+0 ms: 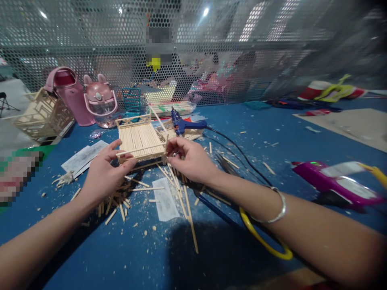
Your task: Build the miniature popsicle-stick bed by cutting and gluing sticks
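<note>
"One small bed-shaped frame of pale wooden sticks: where is it?"

"On the blue tabletop, ahead of the wearer and between the hands, its slatted deck facing up."

"And the bare left hand?"

"Closed lightly on the frame's near left corner, thumb at the front edge, fingers over the rail and side."

"The bare right hand?"

"Bent fingers and thumb gathered at the upright on the near right corner. Whether they pinch that post or only touch it, I can't tell. A silver bangle circles that forearm."

"What lies around?"

"Loose thin wooden sticks are strewn in front, some across a white paper slip. Just behind the frame, to the right, lies a blue glue gun, its black cord trailing toward the right forearm."

"Further off?"

"Back left stand a tall pink bottle and a clear bottle with a pink rabbit-eared lid, side by side. Well to the right is a glossy magenta handheld device. Behind everything rises a perforated metal screen."
</note>
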Available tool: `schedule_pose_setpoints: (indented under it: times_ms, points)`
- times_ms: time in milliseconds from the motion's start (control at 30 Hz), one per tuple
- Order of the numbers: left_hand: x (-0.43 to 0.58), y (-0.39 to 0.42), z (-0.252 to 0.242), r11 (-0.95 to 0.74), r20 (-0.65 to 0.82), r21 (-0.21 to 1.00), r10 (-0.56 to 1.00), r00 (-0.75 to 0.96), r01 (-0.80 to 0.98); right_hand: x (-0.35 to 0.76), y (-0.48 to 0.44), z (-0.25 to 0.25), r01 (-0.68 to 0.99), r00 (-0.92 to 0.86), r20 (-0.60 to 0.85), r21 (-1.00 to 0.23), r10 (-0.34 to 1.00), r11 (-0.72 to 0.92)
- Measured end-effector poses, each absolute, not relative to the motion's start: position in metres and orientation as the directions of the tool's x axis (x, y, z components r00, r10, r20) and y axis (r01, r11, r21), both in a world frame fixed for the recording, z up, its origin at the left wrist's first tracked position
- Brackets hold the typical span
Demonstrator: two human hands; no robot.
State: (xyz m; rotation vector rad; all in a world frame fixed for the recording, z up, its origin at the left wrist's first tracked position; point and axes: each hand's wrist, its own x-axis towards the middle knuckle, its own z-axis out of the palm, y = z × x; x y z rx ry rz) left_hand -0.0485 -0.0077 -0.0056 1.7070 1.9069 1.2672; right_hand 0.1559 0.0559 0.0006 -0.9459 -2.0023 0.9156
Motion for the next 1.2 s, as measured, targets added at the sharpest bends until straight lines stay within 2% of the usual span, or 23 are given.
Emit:
schedule_pose_setpoints:
  times_ms: [1000, 1200]
  points:
    - [-0.047, -0.0089, -0.0094, -0.09, 0.334, 0.753, 0.906, -0.261, 0.652, 0.1549, 0.0578, -0.0036, 0.329, -0.486, 0.309, -0.802, 0.817, 0.499]
    - [-0.0489, -0.0091, -0.013, -0.135, 0.344, 0.765, 0.912, -0.222, 0.629, 0.1539, 0.0572, -0.0042, 0.306, -0.506, 0.319, -0.802, 0.802, 0.512]
